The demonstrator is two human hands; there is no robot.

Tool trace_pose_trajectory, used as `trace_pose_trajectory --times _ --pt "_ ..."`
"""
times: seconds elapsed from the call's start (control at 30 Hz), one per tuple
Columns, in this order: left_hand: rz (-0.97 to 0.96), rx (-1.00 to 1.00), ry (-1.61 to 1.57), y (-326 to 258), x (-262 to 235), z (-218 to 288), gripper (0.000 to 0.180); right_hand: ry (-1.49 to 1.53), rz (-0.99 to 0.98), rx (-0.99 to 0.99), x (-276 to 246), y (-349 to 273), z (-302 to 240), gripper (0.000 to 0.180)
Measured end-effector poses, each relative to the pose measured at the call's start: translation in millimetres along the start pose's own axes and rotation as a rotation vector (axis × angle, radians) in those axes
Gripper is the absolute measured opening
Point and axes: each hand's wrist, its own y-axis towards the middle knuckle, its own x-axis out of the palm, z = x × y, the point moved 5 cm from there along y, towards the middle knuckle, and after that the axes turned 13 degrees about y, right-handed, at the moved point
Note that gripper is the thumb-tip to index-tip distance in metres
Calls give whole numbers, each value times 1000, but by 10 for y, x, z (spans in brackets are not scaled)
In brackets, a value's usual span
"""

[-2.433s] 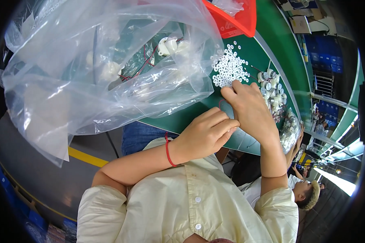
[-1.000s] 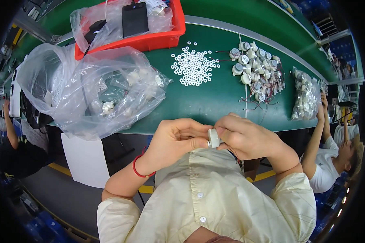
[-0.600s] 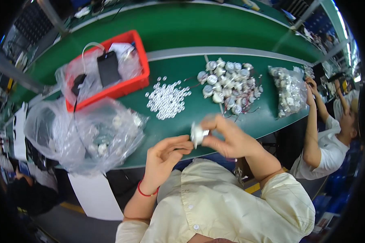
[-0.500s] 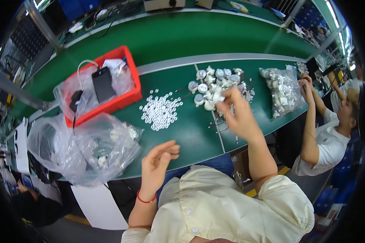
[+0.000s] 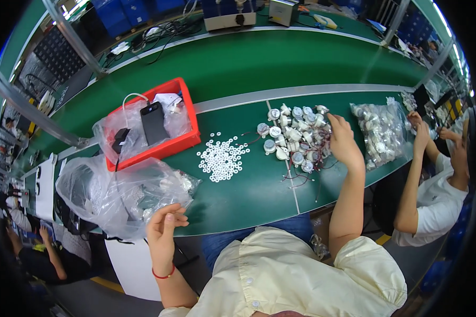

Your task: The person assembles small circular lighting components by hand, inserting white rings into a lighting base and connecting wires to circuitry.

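A heap of small white round parts with thin red and dark wires (image 5: 293,134), which look like little motors or pumps, lies right of centre on the green bench. At its right edge is my right hand (image 5: 348,142), fingers stretched forward and apart, with nothing visible in them. My left hand (image 5: 164,224) hovers at the bench's front edge beside a clear plastic bag (image 5: 95,195). Its fingers curve loosely, thumb apart, and it holds nothing. Between the hands lies a spread pile of small white rings (image 5: 222,160).
A red bin (image 5: 194,124) at the left holds plastic wrapping and a black phone-like device (image 5: 154,124). To the right stands a filled clear bag of white parts (image 5: 381,134). Beyond it, a co-worker's hands (image 5: 419,127) are at the bench. A metal-edged ledge (image 5: 238,99) runs behind.
My right hand has moved right, from above the heap to its right edge; the white part at its fingers is no longer there. My left hand has shifted left toward the plastic bag. The view has shifted.
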Motion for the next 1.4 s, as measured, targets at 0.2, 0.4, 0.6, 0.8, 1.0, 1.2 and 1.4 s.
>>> trace_pose_trajectory --times 0.2,0.4,0.6,0.8,1.0,1.2,1.4 --pt "301 354 681 -60 -486 474 21 430 213 -327 -235 -183 -1525 43" --pt "176 337 1245 338 -477 344 11 907 -656 -901 1093 -772 -3138 33" --pt "-98 99 1471 284 -634 80 21 235 -416 -789 1897 -333 -3203 12" --pt "-187 17 1464 139 -328 -89 31 -137 -567 -697 1850 -592 -3166 20" --pt "-37 350 1155 516 -96 -277 28 -83 -333 -705 2158 -781 -2964 30" --pt "-165 545 1204 944 -304 -480 47 699 -607 -478 2377 -828 -2880 58" --pt "-568 97 1165 969 -520 -377 55 1238 -616 -200 2510 -677 -2786 31"
